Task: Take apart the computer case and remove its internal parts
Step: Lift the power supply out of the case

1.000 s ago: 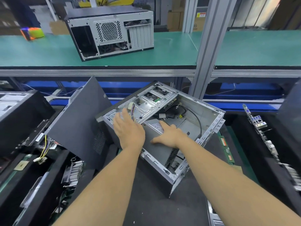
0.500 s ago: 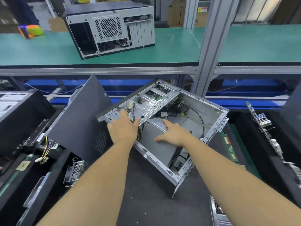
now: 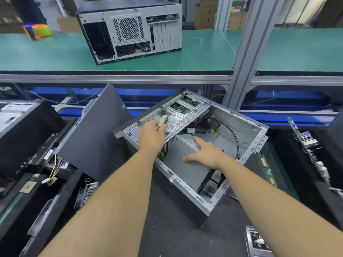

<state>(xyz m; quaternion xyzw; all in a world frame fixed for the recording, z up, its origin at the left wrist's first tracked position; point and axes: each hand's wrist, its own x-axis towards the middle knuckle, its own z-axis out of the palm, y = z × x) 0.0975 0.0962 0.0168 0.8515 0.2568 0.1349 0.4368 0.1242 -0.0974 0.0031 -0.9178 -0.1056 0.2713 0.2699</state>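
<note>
With its side panel off, the open computer case (image 3: 194, 149) lies tilted on the dark counter (image 3: 178, 234), near the counter's far edge, and I see bare silver sheet metal inside. My left hand (image 3: 151, 137) reaches over the case's left rim, its fingers (image 3: 161, 128) pinching a white cable connector (image 3: 163, 120) above the perforated drive cage (image 3: 178, 117). My right hand (image 3: 206, 153) lies flat on the grey power supply (image 3: 185, 164) in the case's near half, fingers straight and slightly spread. A black cable (image 3: 232, 134) loops across the case floor beyond it. A dark side panel (image 3: 92, 138) leans just left of the case. On the green shelf (image 3: 204, 52) above stands a second computer case (image 3: 131, 30).
</note>
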